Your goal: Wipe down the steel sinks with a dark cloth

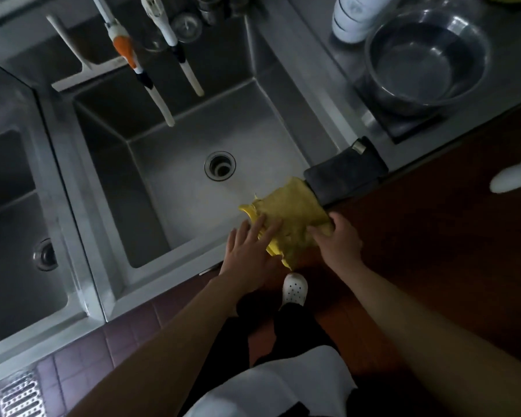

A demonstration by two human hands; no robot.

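Your forearms run up from the bottom edge, over a white apron (283, 383) & dark trousers, w/ one white clog (295, 288) on the red tile floor (127, 335) just below the hands.

Left hand (250, 248): grip spread, fingers straight, laid flat on the near-left part of the yellow cloth (292, 218). Right hand (337, 239): grip curled round the cloth's right edge, pinching it betw. thumb & fingers. That cloth hangs over the front rim of the mid sink (193, 176), at its front right corner; part droops past the rim toward the floor.

Dark cloth (343, 173) – the one for the job – lies folded on the rim at the sink's right front corner, touching the yellow cloth's far end. Neither hand is on it. Small metal bit at its far corner; can't tell what it is.

Mid sink: drain (220, 165) about centre of the floor. Two white-handled brushes (145, 76) hang down over the back wall, one w/ an orange band. A white squeegee (73, 70) rests on the back ledge to the left.

Left sink (15, 236) sits beside it, divider betw. them, own drain (45, 254) showing.

On the counter (509, 94) to the right: steel bowl (427, 61) upright on a dark mat, white container (358, 16) just behind it. Floor grate (20, 395) at bottom left. White blurred shape at the right edge, can't tell what.
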